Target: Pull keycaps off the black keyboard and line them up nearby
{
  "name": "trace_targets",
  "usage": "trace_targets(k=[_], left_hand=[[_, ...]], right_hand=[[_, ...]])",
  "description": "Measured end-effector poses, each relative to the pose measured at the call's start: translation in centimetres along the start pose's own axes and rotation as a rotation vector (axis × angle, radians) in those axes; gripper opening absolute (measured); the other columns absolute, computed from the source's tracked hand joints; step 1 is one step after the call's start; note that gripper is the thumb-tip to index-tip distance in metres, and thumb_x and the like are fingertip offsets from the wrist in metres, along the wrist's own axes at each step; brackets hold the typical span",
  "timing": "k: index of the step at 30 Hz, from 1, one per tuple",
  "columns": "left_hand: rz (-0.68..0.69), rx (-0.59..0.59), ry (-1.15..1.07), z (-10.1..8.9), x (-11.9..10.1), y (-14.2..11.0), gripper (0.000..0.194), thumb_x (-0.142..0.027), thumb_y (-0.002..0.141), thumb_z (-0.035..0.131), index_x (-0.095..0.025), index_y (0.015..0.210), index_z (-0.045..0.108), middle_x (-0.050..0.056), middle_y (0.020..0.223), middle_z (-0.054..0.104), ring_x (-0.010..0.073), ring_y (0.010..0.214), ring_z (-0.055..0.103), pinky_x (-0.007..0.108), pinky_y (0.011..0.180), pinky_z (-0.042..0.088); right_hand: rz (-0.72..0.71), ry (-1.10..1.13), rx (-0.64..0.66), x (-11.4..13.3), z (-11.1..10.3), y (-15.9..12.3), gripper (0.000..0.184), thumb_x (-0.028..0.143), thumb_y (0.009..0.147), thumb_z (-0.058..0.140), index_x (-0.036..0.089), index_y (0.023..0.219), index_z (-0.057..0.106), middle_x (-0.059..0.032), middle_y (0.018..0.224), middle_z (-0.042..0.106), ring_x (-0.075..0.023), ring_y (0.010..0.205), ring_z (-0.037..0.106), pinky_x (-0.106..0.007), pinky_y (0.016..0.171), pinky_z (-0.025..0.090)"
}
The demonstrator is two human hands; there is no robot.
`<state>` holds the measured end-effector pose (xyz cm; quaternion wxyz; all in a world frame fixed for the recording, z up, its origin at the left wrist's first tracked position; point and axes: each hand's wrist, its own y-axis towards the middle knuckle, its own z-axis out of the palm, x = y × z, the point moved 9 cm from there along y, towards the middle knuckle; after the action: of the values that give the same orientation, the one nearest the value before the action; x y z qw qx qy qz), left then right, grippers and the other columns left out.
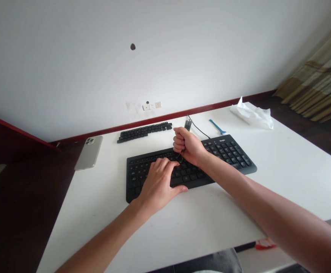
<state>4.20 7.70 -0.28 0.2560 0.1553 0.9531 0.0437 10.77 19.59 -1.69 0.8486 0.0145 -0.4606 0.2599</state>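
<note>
Watching from afar, I see my right hand (188, 145) clamped in a fist around a wire keycap puller (180, 157), its loop down among the keys of the black keyboard (228, 151). My left hand (158, 186) rests on the keys, fingers together and curled. Loose black keycaps (144, 132) lie in rows beyond, on the white desk (267, 182).

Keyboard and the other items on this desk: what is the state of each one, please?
black keyboard, lying flat
left hand, resting on keyboard
wire tool, loop touching keyboard
right hand, fist around wire tool
loose black keycaps, lying in rows
smartphone, face down
plastic bag, crumpled
blue plastic tool, lying flat
</note>
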Motion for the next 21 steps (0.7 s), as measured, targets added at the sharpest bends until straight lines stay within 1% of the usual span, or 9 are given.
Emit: trace_targets(k=[4, 9, 13, 16, 19, 21], left_hand=[[0.005, -0.006, 0.008, 0.0, 0.0, 0.1, 0.066, -0.041, 0.074, 0.094, -0.022, 0.127, 0.059, 0.007, 0.115, 0.065, 0.0293, 0.11, 0.057, 0.048, 0.096, 0.048], [0.017, -0.008, 0.02, 0.0, -0.2, 0.0, 0.066, -0.041, 0.074, 0.094, -0.022, 0.126, 0.059, 0.007, 0.115, 0.065, 0.0298, 0.109, 0.057, 0.048, 0.095, 0.049], [0.059, -0.008, 0.042, -0.3, -0.7, -0.1, 0.052, -0.04, 0.076, 0.092, -0.023, 0.115, 0.062, 0.004, 0.11, 0.066, 0.0276, 0.105, 0.058, 0.045, 0.093, 0.048], [0.054, -0.031, 0.096, -0.8, -0.4, -0.1, 0.055, -0.048, 0.073, 0.093, -0.021, 0.108, 0.06, 0.005, 0.105, 0.066, 0.0279, 0.101, 0.058, 0.045, 0.09, 0.048], [0.024, -0.045, 0.133, -0.9, 0.3, 0.0, 0.062, -0.058, 0.069, 0.092, -0.02, 0.104, 0.058, 0.005, 0.101, 0.066, 0.0285, 0.098, 0.058, 0.045, 0.087, 0.047], [0.012, -0.05, 0.141, -0.8, 0.7, 0.0, 0.065, -0.062, 0.069, 0.091, -0.02, 0.107, 0.058, 0.006, 0.101, 0.066, 0.0288, 0.097, 0.058, 0.045, 0.087, 0.047]], right_hand=[[0.018, -0.055, 0.015, -0.8, 0.5, -0.3, 0.053, 0.036, 0.087, 0.07, 0.024, 0.062, 0.025, 0.0095, 0.054, 0.02, -0.0078, 0.049, 0.017, -0.025, 0.044, 0.02], [0.06, -0.096, 0.03, -1.2, 0.9, -0.7, 0.053, 0.034, 0.087, 0.07, 0.024, 0.062, 0.024, 0.0091, 0.055, 0.019, -0.0073, 0.049, 0.015, -0.026, 0.044, 0.018], [0.073, -0.114, 0.056, -1.3, 1.3, -0.8, 0.052, 0.033, 0.087, 0.069, 0.024, 0.062, 0.023, 0.0093, 0.055, 0.018, -0.0074, 0.049, 0.014, -0.026, 0.044, 0.016], [0.07, -0.133, 0.076, -1.2, 1.5, -1.0, 0.051, 0.033, 0.088, 0.067, 0.024, 0.061, 0.024, 0.0094, 0.055, 0.018, -0.007, 0.048, 0.013, -0.026, 0.044, 0.014], [0.125, -0.213, 0.18, -1.5, 2.4, -1.5, 0.052, 0.036, 0.087, 0.068, 0.024, 0.06, 0.026, 0.0094, 0.054, 0.02, -0.0066, 0.047, 0.014, -0.025, 0.044, 0.013], [0.175, -0.287, 0.267, -2.0, 3.1, -2.0, 0.054, 0.037, 0.087, 0.07, 0.025, 0.059, 0.026, 0.0091, 0.053, 0.022, -0.0065, 0.047, 0.016, -0.025, 0.043, 0.014]])
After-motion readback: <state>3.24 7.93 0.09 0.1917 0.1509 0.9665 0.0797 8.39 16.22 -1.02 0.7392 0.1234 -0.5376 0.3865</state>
